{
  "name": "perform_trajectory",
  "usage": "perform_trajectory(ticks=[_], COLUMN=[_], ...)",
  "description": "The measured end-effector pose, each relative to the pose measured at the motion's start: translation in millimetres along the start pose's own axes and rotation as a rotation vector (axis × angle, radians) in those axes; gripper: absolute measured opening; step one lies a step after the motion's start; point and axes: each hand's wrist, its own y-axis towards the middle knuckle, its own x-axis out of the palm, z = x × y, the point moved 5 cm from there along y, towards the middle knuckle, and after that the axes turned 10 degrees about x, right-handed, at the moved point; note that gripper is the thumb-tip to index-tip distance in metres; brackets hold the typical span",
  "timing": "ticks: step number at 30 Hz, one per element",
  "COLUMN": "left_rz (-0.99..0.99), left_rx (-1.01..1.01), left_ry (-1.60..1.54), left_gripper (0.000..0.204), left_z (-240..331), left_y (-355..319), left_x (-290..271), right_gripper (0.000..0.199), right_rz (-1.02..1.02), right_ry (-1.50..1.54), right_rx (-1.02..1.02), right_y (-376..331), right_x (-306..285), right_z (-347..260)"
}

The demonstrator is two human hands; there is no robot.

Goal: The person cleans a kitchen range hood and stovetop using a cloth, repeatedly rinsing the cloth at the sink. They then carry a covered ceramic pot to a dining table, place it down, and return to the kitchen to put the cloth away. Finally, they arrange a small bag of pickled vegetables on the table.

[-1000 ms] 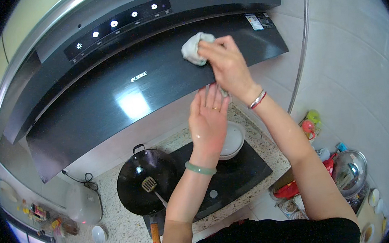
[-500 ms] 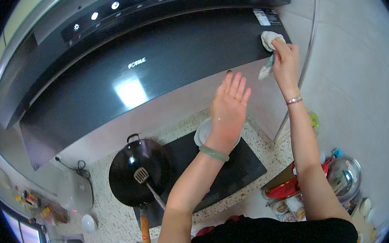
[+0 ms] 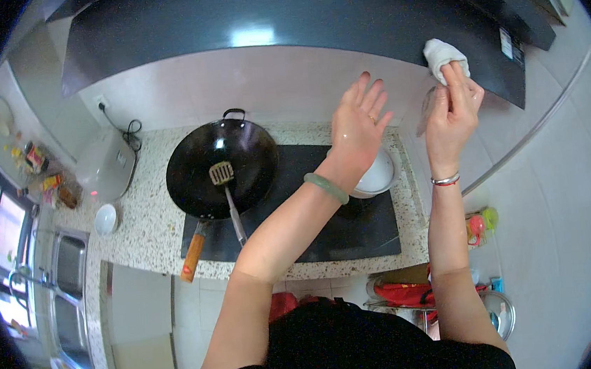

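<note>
**White cloth [image 3: 440, 51] shifts to the lower edge of the range hood [image 3: 190, 25]**

The right hand [image 3: 453, 125] has brought the white cloth back from the panel's right corner, where it was half a second ago, to the hood's lower edge, a little left of the label [image 3: 508, 44]. Its fingers are clamped on the cloth, the tips sunk into the folds. The wiping appears to have turned from the panel's face to its rim. The view has swung too, so more of the tabletop [image 3: 148, 229] shows.

The left hand [image 3: 359, 126] holds nothing; its fingers are apart, palm showing, below the hood.

Under it, a white bowl [image 3: 380, 177] stands on the black cooktop [image 3: 370, 238], partly hidden by the hand; what it contains cannot be told. To the left, the wok [image 3: 191, 158] holds the head of a slotted spatula [image 3: 222, 173], whose handle crosses the wok's rim. Farther left, a small white bowl [image 3: 106, 219] sits on the tabletop, near a closed white appliance [image 3: 107, 162] whose inside is hidden.
</note>
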Motion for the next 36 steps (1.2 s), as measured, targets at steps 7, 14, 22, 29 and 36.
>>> perform_trajectory(ticks=[7,14,22,29,36], left_rz=[-0.002,0.172,0.385,0.444,0.314], left_rx=[0.183,0.156,0.406,0.462,0.250], left_ry=[-0.082,-0.193,0.171,0.233,0.152], left_gripper=[0.034,0.034,0.044,0.045,0.047], left_z=[37,91,168,183,126], left_y=[-5,-28,-54,-72,-97], left_x=[-29,-102,-146,-173,-148], right_gripper=[0.030,0.027,0.026,0.030,0.033], right_rz=[-0.383,-0.873,-1.128,-0.932,-0.981], right_ry=[0.460,1.341,1.200,1.174,1.015], right_rx=[-0.016,1.260,1.234,1.018,0.896], right_y=[-40,-98,-133,-142,-167], right_x=[60,150,205,211,160], right_z=[-75,-62,-87,-109,-124])
